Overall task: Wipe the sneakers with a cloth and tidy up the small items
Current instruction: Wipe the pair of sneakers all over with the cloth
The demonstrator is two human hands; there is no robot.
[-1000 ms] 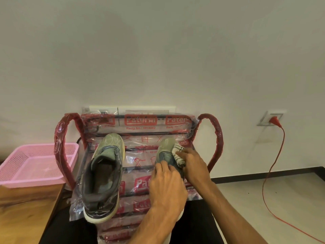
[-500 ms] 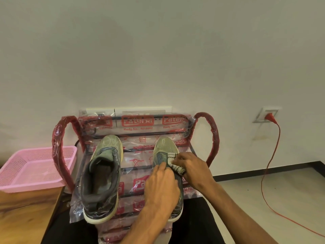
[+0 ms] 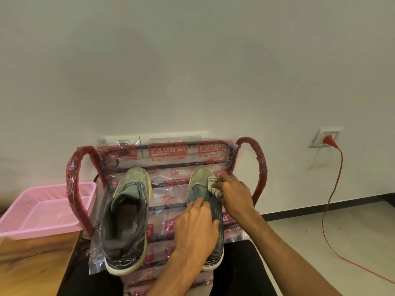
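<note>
Two grey-green sneakers lie side by side, toes toward 12 o'clock, on a plastic-wrapped rack [image 3: 168, 150] against the wall. The left sneaker [image 3: 126, 218] lies untouched. The right sneaker [image 3: 199, 178] lies at 3 o'clock of it. The left hand [image 3: 196, 227] grips the right sneaker over its opening, fingers on the tongue and thumb curled round the side. The right hand [image 3: 235, 195] pinches a bunched white cloth [image 3: 213, 185] and presses it against the shoe's toe at its 3 o'clock edge. At 9 o'clock of the rack a pink basket [image 3: 27, 229] sits on a wooden table [image 3: 32, 259]. At 3 o'clock a red cable [image 3: 329, 199] hangs from a socket [image 3: 324, 137].
</note>
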